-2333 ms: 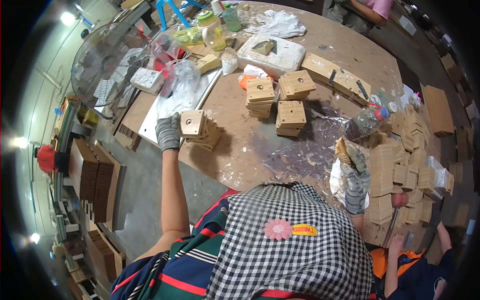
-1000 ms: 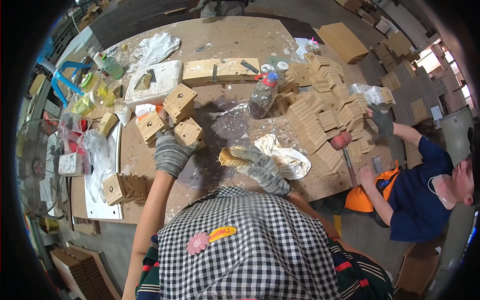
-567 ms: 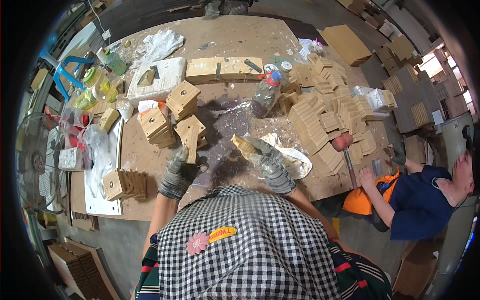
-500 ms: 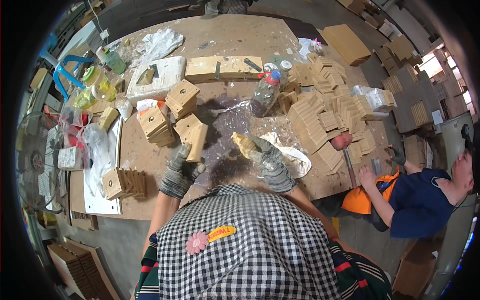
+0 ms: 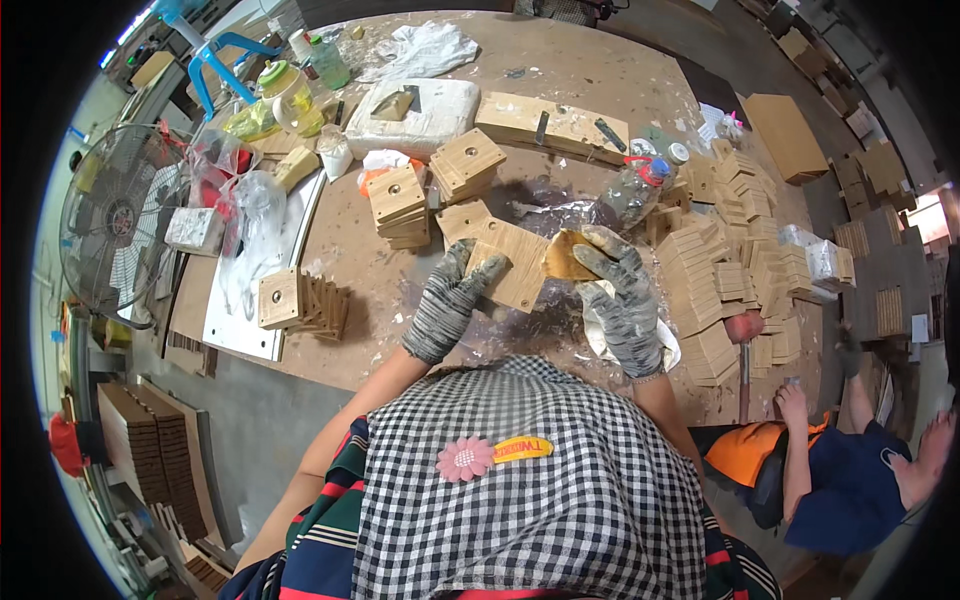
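Observation:
My left hand, in a grey knitted glove, grips a flat wooden plate with small holes near its corners. Gloved the same way, my right hand pinches a folded yellow-brown piece, whose material I cannot make out, against or close to the plate's right edge. Just behind the held plate are another wooden plate and two small stacks of plates, a left stack and a right stack. A white cloth lies partly beneath my right hand.
More plates stand in a leaning row at the table's left. Many wooden pieces cover the right side, with a red-headed mallet among them. Bottles stand behind my right hand. A fan is at left; a co-worker sits at right.
My hands have come closer together. The wooden plate in my left hand now lies flatter, and the folded piece in my right hand has moved to its edge. The view has turned.

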